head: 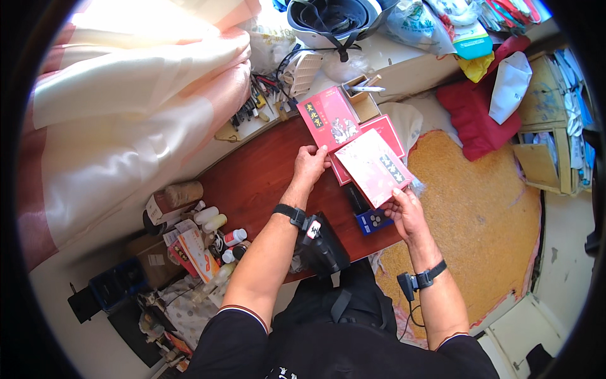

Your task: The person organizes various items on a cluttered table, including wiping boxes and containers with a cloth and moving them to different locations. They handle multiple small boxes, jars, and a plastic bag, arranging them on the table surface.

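Observation:
My left hand [312, 166] grips the lower corner of a flat red cardboard box [329, 116] printed with figures and writing. In my right hand [405, 208] is the corner of a second flat box [371, 166], pink and white with glare on its face. The two boxes meet near the middle, the pale one partly over another red box or lid [386, 132]. Beyond them stands a small cardboard holder [364, 106] with pens in it. Below the pale box, a black box [355, 199] and a blue box [371, 222] are partly hidden.
The reddish wooden tabletop [246, 180] carries several bottles [234, 237] and cartons at the left. A black case [324, 248] lies near its front edge. A white sill [383, 52] holds a helmet [331, 21] and plastic bags. Grain-like yellow material [468, 222] spreads at the right.

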The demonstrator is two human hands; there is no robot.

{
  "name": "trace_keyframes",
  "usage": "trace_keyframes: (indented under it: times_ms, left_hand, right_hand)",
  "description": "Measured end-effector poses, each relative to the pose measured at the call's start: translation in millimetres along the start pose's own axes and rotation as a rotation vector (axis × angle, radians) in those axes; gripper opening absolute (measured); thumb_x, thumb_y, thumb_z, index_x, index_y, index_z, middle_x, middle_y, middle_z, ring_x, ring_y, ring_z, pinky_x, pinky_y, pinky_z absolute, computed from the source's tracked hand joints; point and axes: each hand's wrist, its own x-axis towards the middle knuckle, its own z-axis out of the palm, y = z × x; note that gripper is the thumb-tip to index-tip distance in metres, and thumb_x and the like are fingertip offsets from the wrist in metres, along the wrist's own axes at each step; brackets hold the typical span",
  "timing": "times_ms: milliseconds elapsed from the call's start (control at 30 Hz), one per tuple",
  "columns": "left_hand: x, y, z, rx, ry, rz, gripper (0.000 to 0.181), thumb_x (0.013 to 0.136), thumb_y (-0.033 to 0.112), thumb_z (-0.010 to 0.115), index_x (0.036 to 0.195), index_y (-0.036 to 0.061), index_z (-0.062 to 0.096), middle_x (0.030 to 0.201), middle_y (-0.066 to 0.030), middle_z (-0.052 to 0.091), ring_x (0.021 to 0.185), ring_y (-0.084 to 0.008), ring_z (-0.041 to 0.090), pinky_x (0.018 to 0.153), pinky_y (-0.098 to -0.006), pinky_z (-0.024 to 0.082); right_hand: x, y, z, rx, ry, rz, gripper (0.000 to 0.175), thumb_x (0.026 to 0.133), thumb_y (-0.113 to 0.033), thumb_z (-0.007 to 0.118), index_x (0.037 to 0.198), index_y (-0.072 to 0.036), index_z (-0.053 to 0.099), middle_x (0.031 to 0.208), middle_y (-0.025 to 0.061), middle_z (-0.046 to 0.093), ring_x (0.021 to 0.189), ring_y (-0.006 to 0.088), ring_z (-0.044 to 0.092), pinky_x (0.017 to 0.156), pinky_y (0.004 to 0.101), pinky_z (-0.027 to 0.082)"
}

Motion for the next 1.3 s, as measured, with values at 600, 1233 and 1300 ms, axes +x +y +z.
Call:
trace_keyframes:
  times_ms: [600, 1233, 1300]
  left_hand:
    - [25.9, -26.9, 10.5, 0.259, 0.141, 0.393, 0.064, 0.104, 0.021, 0.067, 0.161, 0.0032, 0.044, 0.115, -0.0191, 0.076, 0.098, -0.0244, 0.078, 0.078, -0.0371, 0.065]
    - [-10.6, -15.1, 0.1, 0.193, 0.155, 0.377, 0.056, 0.1, 0.017, 0.063, 0.153, 0.0017, 0.052, 0.119, -0.0219, 0.077, 0.106, -0.0314, 0.076, 0.092, -0.0425, 0.06]
    - [-16.7, -8.9, -11.1, 0.109, 0.236, 0.421, 0.055, 0.102, 0.019, 0.063, 0.152, -0.0008, 0.052, 0.114, -0.0199, 0.077, 0.1, -0.0282, 0.076, 0.09, -0.0413, 0.06]
  right_hand:
    - [94.7, -13.3, 82.5, -0.003, -0.034, -0.017, 0.031, 0.105, -0.031, 0.07, 0.128, -0.011, 0.061, 0.105, 0.0037, 0.074, 0.087, 0.017, 0.072, 0.073, 0.0317, 0.057]
    - [122.7, -14.4, 115.3, -0.118, 0.009, -0.003, 0.034, 0.107, -0.028, 0.067, 0.131, -0.005, 0.06, 0.114, 0.0063, 0.073, 0.087, 0.0171, 0.073, 0.066, 0.0277, 0.057]
    - [120.8, -16.5, 111.5, -0.189, -0.008, -0.053, 0.032, 0.107, -0.028, 0.067, 0.13, -0.006, 0.061, 0.111, 0.0046, 0.072, 0.086, 0.0153, 0.072, 0.068, 0.0279, 0.057]
